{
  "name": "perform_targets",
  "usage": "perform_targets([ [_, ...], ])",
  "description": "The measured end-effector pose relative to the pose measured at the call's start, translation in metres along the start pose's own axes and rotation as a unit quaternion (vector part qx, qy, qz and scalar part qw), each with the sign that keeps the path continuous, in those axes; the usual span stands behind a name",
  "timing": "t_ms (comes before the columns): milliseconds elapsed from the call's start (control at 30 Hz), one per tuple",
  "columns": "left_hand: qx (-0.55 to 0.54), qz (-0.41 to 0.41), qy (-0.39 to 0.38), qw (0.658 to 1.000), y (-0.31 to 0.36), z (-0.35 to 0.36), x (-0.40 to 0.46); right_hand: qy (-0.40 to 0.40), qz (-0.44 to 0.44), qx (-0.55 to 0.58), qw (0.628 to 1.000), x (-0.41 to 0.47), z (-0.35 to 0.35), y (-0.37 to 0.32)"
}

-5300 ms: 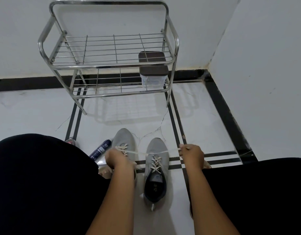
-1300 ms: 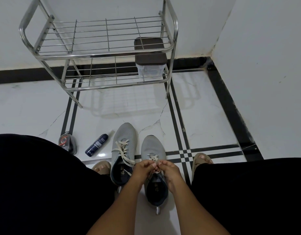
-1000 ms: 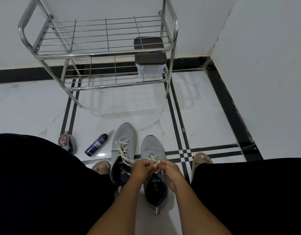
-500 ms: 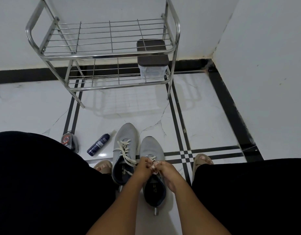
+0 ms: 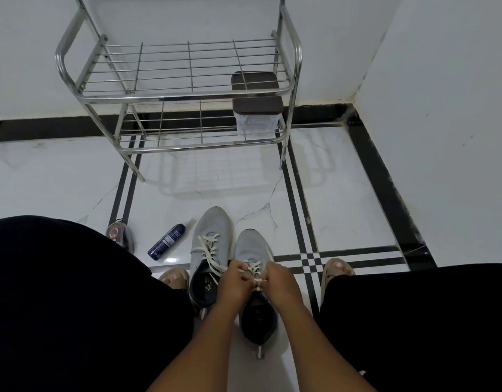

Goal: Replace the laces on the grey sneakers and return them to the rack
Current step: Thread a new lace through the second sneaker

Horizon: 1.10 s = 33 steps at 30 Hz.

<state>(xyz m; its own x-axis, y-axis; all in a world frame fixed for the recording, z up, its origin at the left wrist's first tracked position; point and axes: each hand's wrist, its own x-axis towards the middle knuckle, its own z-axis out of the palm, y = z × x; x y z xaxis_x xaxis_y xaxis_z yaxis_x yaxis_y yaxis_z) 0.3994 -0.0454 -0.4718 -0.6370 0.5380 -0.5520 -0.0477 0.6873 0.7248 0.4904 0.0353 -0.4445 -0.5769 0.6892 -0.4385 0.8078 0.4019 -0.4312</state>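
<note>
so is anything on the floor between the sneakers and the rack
Nothing visible: the floor between the grey sneakers and the rack shows only tile. A lidded container fills the lower shelf's right end; the top shelf holds nothing.

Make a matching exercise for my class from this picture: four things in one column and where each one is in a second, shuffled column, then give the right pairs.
Things
1. container with dark lid
2. dark spray can
3. left sneaker
4. lace of the right sneaker

Places
A. lying on its side on the white floor, left of the sneakers
B. pinched between the left hand and the right hand
C. on the lower shelf of the metal rack, at its right end
D. standing on the floor with nobody touching it, laced

Pairs: 1-C, 2-A, 3-D, 4-B
</note>
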Motion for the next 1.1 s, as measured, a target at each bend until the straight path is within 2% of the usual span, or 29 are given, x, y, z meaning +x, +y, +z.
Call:
perform_targets([
  [200, -0.03, -0.025, -0.023, 0.999, 0.005, 0.001, -0.001, 0.096, -0.071, -0.094, 0.988, -0.012, 0.013, 0.003],
  [300, -0.007, -0.007, -0.07, 0.997, 0.004, 0.001, -0.002, 0.123, -0.084, -0.114, 0.982, -0.015, 0.02, 0.007],
  [467, 0.081, 0.053, -0.107, 0.99, 0.003, 0.001, 0.001, 0.097, -0.047, -0.083, 0.991, -0.009, 0.019, 0.012],
  [600, 0.055, 0.059, -0.152, 0.985, 0.009, 0.002, 0.0, 0.096, -0.03, -0.068, 0.993, -0.008, 0.017, 0.017],
  [867, 0.112, 0.05, -0.202, 0.972, 0.014, -0.001, -0.002, 0.084, -0.02, -0.043, 0.995, -0.012, 0.02, 0.02],
  [1100, 0.224, 0.082, -0.171, 0.956, 0.018, 0.001, -0.005, 0.065, 0.013, 0.015, 0.998, -0.015, 0.012, 0.019],
])
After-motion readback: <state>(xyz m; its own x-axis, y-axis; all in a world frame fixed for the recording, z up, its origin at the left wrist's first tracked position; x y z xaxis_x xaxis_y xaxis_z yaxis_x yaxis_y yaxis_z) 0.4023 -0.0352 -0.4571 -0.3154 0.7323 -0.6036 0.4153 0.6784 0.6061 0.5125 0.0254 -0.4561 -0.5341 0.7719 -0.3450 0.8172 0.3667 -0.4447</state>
